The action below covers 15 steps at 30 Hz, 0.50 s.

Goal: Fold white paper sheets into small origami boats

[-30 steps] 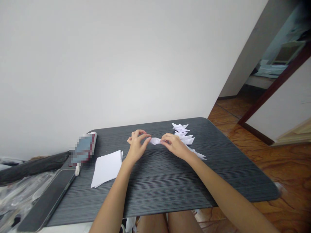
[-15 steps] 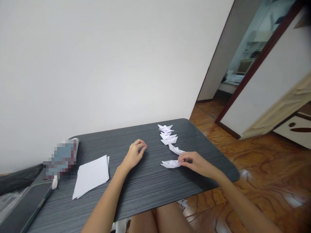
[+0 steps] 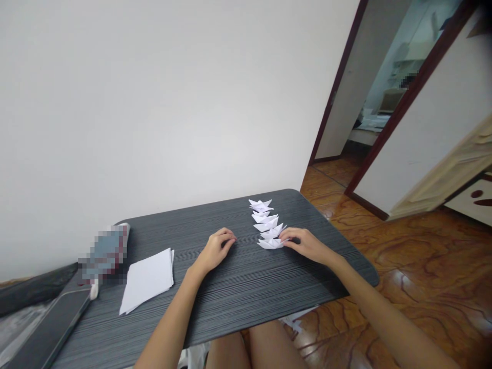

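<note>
Several folded white paper boats (image 3: 265, 220) stand close together in a row that runs from the far side of the dark table towards me. My right hand (image 3: 307, 246) pinches the right tip of the nearest paper boat (image 3: 270, 244) between thumb and fingers. That boat sits right in front of the one behind it; whether they touch I cannot tell. To the left of the row, my left hand (image 3: 216, 251) rests over the table with its fingers curled and the tips brought to the thumb, holding nothing that I can see.
A stack of white paper sheets (image 3: 148, 279) lies on the left of the table (image 3: 230, 302). Beyond it are a blurred-out item (image 3: 105, 251) and a dark flat case (image 3: 57, 323). The white wall (image 3: 172, 102) borders the far edge.
My right hand has moved the nearest boat away from me, up to the row. The boat behind it now sits straighter in line. My left hand has barely shifted.
</note>
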### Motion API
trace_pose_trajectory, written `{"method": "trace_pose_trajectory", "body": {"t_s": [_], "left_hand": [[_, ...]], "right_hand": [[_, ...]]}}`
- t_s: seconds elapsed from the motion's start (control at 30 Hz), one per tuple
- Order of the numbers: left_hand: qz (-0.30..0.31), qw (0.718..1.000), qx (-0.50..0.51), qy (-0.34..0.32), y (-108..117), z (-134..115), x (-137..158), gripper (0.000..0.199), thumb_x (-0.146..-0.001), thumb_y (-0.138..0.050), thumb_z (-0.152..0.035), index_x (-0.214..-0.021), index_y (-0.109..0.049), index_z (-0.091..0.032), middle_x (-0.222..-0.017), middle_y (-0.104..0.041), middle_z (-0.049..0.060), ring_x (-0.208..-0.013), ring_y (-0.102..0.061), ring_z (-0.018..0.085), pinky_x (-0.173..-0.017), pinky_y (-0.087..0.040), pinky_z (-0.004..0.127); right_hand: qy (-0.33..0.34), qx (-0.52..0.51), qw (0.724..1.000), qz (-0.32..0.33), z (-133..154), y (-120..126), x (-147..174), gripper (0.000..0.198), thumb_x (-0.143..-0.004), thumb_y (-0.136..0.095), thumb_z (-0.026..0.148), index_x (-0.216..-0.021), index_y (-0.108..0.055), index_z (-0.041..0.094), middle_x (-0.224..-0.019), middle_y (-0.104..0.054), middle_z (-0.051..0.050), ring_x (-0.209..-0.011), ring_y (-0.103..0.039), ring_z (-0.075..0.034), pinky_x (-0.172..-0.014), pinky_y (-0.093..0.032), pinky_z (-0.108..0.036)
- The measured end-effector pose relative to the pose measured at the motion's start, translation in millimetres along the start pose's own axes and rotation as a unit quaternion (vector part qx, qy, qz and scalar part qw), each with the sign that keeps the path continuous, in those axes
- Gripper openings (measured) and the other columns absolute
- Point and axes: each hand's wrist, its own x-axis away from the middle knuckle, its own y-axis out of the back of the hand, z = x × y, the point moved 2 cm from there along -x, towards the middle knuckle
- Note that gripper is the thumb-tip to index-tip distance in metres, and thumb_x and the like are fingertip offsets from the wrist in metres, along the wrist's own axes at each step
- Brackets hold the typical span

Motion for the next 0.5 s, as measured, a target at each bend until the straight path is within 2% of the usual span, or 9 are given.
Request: {"method": "trace_pose_trajectory", "body": {"t_s": [0.1,0.23,0.33,0.43,0.5], "left_hand": [[0.002,1.000,0.003,0.022,18.1,-16.7,16.0,0.025,-0.083,-0.038,-0.023,-0.079,-0.062,-0.017,-0.088,-0.059,0.006,-0.083,-0.055,0.015,-0.078,-0.044,0.028],[-0.030,0.994,-0.050,0.095,57.0,-23.7,72.9,0.024,-0.083,-0.039,-0.027,-0.087,-0.062,-0.018,-0.098,-0.058,0.006,-0.092,-0.054,0.017,-0.083,-0.043,0.029],[-0.049,0.976,-0.125,0.169,87.5,-2.8,129.6,0.028,-0.080,-0.043,-0.033,-0.097,-0.060,-0.019,-0.110,-0.056,0.008,-0.102,-0.052,0.021,-0.089,-0.040,0.035],[-0.005,0.953,-0.166,0.255,109.4,28.4,176.7,0.053,-0.071,-0.054,-0.039,-0.120,-0.046,-0.020,-0.134,-0.035,0.008,-0.116,-0.041,0.026,-0.097,-0.031,0.041],[0.015,0.941,-0.166,0.295,118.6,43.8,194.3,0.060,-0.069,-0.055,-0.043,-0.122,-0.043,-0.018,-0.136,-0.031,0.009,-0.118,-0.039,0.027,-0.098,-0.029,0.040]], "right_hand": [[-0.005,0.002,1.000,0.020,-0.7,2.9,2.1,0.016,-0.076,-0.052,0.025,-0.085,-0.062,0.017,-0.095,-0.061,-0.008,-0.089,-0.056,-0.019,-0.077,-0.044,-0.032],[-0.006,0.032,0.999,0.025,-1.9,8.6,9.8,0.022,-0.076,-0.052,0.031,-0.091,-0.061,0.019,-0.102,-0.058,-0.008,-0.093,-0.054,-0.019,-0.072,-0.045,-0.030],[-0.005,0.077,0.997,-0.008,-1.9,17.2,16.8,0.025,-0.075,-0.052,0.036,-0.094,-0.061,0.021,-0.106,-0.056,-0.008,-0.089,-0.054,-0.020,-0.065,-0.046,-0.029],[0.003,0.115,0.992,-0.057,4.3,26.3,23.0,0.024,-0.076,-0.050,0.037,-0.091,-0.062,0.022,-0.105,-0.056,-0.008,-0.089,-0.055,-0.020,-0.064,-0.045,-0.029],[0.012,0.125,0.990,-0.068,11.7,29.9,26.5,0.023,-0.076,-0.050,0.037,-0.090,-0.062,0.023,-0.105,-0.056,-0.007,-0.090,-0.054,-0.020,-0.066,-0.045,-0.029]]}}
